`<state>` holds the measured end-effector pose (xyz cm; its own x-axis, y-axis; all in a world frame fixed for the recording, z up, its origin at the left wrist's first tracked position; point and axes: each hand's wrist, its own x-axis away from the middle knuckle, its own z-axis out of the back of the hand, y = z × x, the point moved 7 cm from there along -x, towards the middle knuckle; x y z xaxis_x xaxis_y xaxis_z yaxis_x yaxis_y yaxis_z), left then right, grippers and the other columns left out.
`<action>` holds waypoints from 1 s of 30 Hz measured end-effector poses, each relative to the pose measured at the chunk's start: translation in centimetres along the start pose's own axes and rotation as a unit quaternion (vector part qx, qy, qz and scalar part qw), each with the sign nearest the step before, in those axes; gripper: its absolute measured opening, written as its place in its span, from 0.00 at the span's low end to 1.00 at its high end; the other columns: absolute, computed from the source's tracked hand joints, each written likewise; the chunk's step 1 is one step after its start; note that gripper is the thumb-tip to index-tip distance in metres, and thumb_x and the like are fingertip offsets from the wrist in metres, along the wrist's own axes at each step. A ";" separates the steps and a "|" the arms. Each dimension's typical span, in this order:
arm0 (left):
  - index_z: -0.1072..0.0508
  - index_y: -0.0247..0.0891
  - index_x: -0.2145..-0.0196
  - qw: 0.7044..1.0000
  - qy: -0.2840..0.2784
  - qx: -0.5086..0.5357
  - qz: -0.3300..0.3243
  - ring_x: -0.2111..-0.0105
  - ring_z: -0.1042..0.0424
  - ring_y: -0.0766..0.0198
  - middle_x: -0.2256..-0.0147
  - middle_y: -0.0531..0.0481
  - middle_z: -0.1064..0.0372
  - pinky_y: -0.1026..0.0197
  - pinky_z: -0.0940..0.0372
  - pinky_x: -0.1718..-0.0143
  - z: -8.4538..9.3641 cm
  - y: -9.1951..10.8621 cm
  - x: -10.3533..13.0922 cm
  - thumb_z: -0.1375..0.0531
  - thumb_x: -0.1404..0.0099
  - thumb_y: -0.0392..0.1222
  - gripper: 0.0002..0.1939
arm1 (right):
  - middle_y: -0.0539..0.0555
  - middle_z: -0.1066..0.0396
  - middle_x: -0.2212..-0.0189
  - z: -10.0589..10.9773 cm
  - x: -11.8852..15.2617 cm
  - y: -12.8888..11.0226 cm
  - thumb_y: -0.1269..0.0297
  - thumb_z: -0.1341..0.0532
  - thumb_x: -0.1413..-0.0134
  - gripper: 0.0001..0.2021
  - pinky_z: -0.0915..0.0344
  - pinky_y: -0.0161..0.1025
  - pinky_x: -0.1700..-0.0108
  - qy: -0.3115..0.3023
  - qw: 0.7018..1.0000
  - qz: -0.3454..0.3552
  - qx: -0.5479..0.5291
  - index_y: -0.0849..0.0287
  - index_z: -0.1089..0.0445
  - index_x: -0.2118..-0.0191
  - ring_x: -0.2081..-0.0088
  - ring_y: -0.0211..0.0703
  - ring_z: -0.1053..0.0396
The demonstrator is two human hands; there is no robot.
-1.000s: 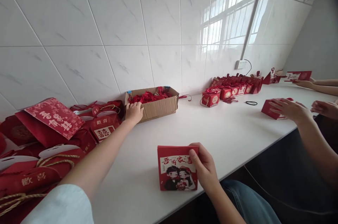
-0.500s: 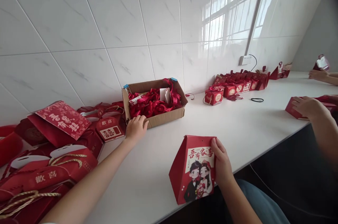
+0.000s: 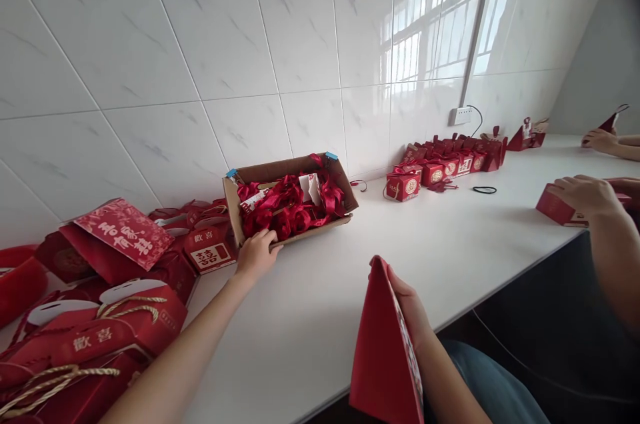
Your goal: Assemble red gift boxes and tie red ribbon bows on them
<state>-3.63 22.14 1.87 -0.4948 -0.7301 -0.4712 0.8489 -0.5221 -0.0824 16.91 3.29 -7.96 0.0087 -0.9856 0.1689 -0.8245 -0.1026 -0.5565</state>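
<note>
My left hand (image 3: 256, 254) grips the near left corner of a cardboard box (image 3: 320, 232), which is tipped toward me. Inside lie tangled red ribbons (image 3: 287, 201) and a folded white card (image 3: 310, 189). In my right hand (image 3: 413, 304) is a red paper gift box (image 3: 383, 344), pinched near its narrow top over the table's front edge. Its plain triangular side faces me, and the printed front is seen only edge-on. My right fingertips are partly hidden behind it.
Red gift boxes with rope handles (image 3: 95, 337) crowd the left of the table (image 3: 280, 324). A row of small red boxes (image 3: 445, 164) stands along the wall, near a black band (image 3: 485, 190). At right, another person's hand (image 3: 583, 197) rests on a red box (image 3: 555, 207).
The gift box in my right hand has turned from its printed front to its plain side. The cardboard box has tilted toward me under my left hand.
</note>
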 end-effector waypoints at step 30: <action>0.26 0.39 0.63 0.999 0.023 -0.024 0.004 0.59 0.29 0.52 0.62 0.45 0.24 0.54 0.40 0.61 -0.8 0.1 1.6 0.47 0.35 0.45 0.12 | 0.61 0.23 0.76 0.4 -0.1 1.9 0.49 0.47 0.42 0.24 0.29 0.45 0.66 -0.036 0.985 -0.144 -0.088 0.67 0.26 0.69 0.74 0.50 0.25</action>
<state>-4.14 21.27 0.43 -0.4797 -0.7132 -0.5110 0.8616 -0.4931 -0.1207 15.57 3.16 -9.40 0.2914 -0.9269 0.2365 -0.8675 -0.3602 -0.3430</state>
